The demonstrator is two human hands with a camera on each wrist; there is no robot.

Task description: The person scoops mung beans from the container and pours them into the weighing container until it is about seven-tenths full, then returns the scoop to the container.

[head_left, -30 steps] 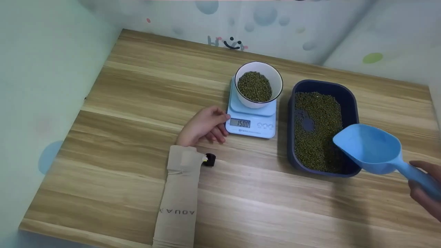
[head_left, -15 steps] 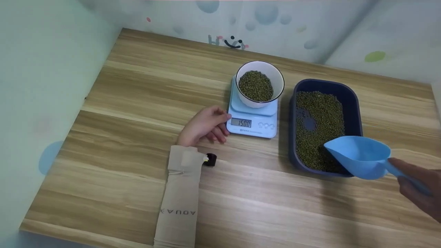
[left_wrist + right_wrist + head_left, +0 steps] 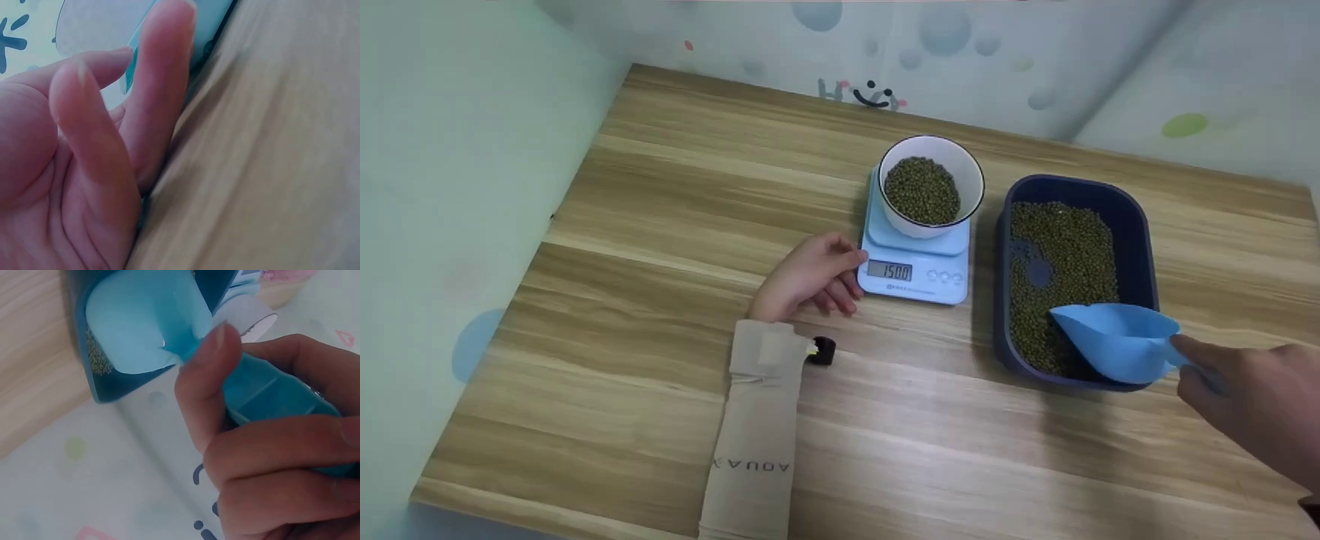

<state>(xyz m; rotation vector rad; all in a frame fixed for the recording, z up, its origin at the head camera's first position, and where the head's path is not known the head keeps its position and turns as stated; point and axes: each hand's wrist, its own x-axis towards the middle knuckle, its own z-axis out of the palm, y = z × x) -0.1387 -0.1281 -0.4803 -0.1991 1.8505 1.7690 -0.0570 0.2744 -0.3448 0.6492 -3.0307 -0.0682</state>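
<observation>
In the head view my right hand (image 3: 1252,397) grips the handle of a blue scoop (image 3: 1125,356) at the near right end of a dark blue tub (image 3: 1151,277). Fingers wrap the handle in the right wrist view, where the back of the scoop (image 3: 135,320) shows. Mung beans (image 3: 1065,247) cover most of the tub's floor; a bare patch shows at left. My left hand (image 3: 814,274) rests on the table with its thumb touching the left edge of a light blue kitchen scale (image 3: 915,281), fingers loosely bent. A white bowl (image 3: 971,180) of mung beans stands on the scale, whose display reads about 150.0.
The wood-grain table (image 3: 660,300) meets a patterned wall (image 3: 990,82) at the back and a pale wall (image 3: 472,150) at left. A small black object (image 3: 823,350) sits at the left sleeve's cuff (image 3: 769,352). The tub stands close to the right of the scale.
My right hand has moved left with the scoop and lowered it from over the tub's right rim into the near end of the tub. The left hand, scale and bowl stay put.
</observation>
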